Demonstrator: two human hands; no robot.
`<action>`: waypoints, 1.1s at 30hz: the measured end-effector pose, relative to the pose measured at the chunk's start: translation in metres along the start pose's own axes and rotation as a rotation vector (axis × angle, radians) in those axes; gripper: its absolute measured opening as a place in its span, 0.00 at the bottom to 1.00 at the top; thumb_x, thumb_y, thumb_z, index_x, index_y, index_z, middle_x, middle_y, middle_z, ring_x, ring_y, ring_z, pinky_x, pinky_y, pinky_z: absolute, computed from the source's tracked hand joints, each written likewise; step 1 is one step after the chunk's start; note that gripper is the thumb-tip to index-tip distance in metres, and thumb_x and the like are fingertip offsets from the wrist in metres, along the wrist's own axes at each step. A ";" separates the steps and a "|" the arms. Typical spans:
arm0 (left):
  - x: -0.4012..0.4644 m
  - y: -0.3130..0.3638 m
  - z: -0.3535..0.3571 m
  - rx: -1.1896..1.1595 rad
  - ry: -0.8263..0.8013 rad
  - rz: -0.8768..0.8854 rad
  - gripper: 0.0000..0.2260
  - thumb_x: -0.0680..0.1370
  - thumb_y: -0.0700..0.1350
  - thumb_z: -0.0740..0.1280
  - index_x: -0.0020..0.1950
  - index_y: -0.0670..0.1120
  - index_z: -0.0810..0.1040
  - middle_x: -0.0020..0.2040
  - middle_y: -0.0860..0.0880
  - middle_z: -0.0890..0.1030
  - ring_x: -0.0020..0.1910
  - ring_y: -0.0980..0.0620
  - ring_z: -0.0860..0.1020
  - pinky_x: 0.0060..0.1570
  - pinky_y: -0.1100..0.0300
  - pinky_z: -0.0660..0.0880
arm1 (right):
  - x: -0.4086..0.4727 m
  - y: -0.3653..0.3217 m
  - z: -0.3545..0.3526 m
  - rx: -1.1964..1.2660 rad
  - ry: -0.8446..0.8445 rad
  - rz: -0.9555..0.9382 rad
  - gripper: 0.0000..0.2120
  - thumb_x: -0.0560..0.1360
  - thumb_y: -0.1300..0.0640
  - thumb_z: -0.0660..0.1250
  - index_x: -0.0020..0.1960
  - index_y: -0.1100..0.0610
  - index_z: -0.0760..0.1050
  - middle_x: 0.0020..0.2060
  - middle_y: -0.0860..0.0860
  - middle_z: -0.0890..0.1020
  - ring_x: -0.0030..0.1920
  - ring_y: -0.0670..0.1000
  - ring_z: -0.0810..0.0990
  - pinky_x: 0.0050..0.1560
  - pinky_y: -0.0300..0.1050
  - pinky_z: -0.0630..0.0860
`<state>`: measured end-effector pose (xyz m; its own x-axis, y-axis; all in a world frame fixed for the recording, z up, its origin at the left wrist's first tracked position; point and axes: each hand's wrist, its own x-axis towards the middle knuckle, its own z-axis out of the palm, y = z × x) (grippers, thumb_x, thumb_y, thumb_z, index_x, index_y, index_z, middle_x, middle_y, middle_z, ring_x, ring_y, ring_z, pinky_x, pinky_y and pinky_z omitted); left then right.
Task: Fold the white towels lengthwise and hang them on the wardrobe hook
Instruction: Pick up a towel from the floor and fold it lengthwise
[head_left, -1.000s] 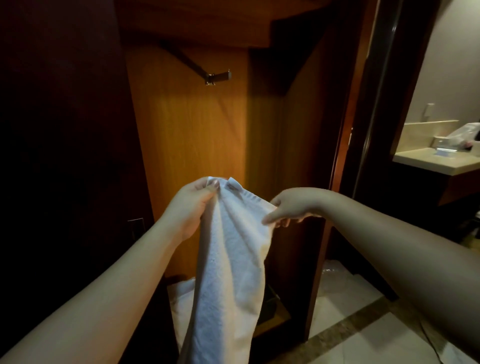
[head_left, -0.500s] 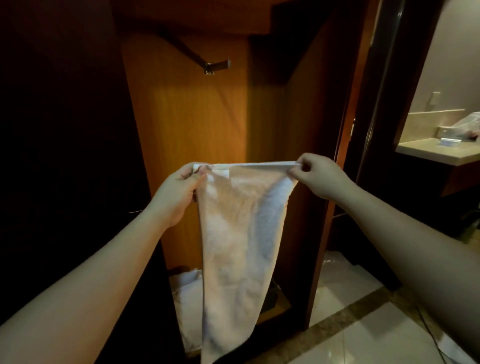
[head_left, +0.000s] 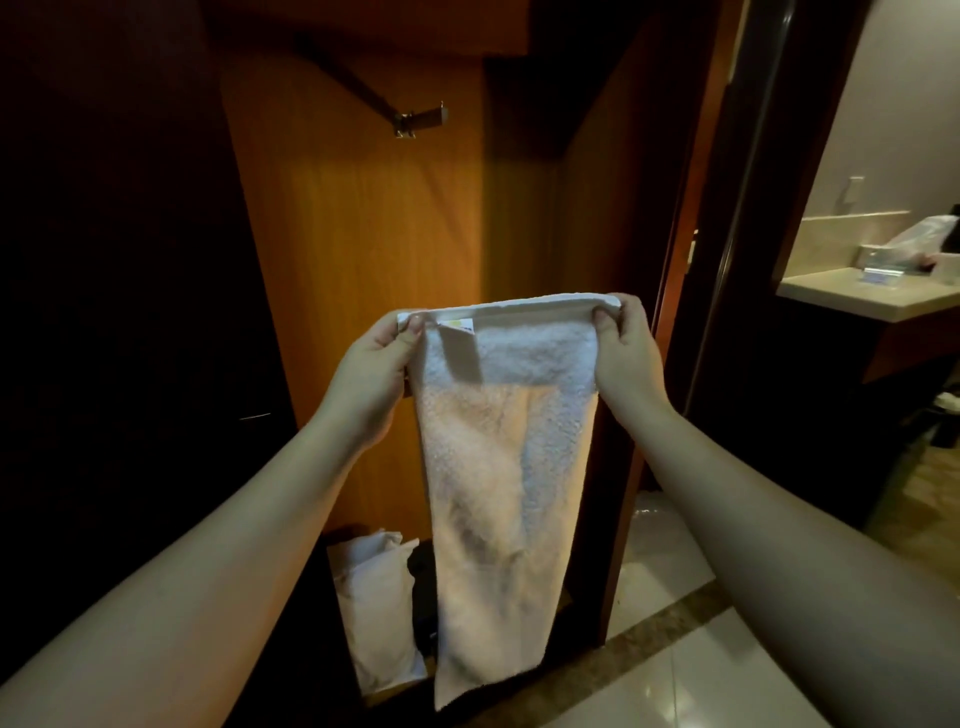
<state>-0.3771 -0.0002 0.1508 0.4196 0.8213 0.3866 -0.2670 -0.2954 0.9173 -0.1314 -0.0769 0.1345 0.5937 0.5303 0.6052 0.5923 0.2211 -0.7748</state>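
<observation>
- Head view: the left hand (head_left: 375, 374) and the right hand (head_left: 626, 358) each pinch one top corner of the white towel (head_left: 498, 467). The fingers (head_left: 605, 317) are closed on the hem, thumb at the front, so both hands grip the cloth.
- The hands are held apart so that the top edge is stretched flat and nearly level. I think this keeps the fold straight and the layers even.
- The towel hangs in the air in front of the open wardrobe (head_left: 353, 249), below the hook. Its long axis is vertical, and the free end points down to the floor.
- A small label (head_left: 460, 345) hangs at the top left, facing the person.
- The hook (head_left: 418, 118) is above and a little left, well apart from the towel, so the hanging is not yet done.
- More white cloth (head_left: 374, 597) lies at the wardrobe bottom; what it is I cannot tell.
</observation>
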 end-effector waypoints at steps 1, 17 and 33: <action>-0.001 0.001 0.001 0.006 0.018 0.004 0.09 0.84 0.49 0.62 0.52 0.50 0.81 0.43 0.52 0.85 0.41 0.54 0.83 0.38 0.61 0.79 | -0.002 0.001 0.001 0.001 0.020 -0.024 0.05 0.84 0.50 0.56 0.56 0.44 0.70 0.42 0.42 0.78 0.37 0.34 0.75 0.35 0.31 0.71; -0.018 0.010 -0.010 -0.044 0.021 -0.023 0.10 0.84 0.49 0.62 0.51 0.50 0.83 0.41 0.50 0.84 0.39 0.51 0.80 0.38 0.58 0.76 | -0.010 -0.007 -0.030 0.458 -0.505 0.314 0.29 0.70 0.39 0.74 0.64 0.54 0.77 0.54 0.55 0.86 0.52 0.56 0.86 0.46 0.50 0.82; -0.022 -0.054 -0.032 -0.071 0.041 -0.273 0.12 0.83 0.43 0.61 0.59 0.40 0.81 0.51 0.41 0.86 0.49 0.45 0.83 0.45 0.56 0.80 | -0.038 0.054 -0.016 0.739 -0.758 0.635 0.27 0.75 0.48 0.72 0.68 0.62 0.74 0.64 0.61 0.80 0.65 0.60 0.79 0.57 0.50 0.80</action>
<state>-0.3992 0.0135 0.0901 0.4494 0.8851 0.1206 -0.2098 -0.0266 0.9774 -0.1132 -0.0978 0.0723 0.0524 0.9985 0.0164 -0.2819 0.0306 -0.9589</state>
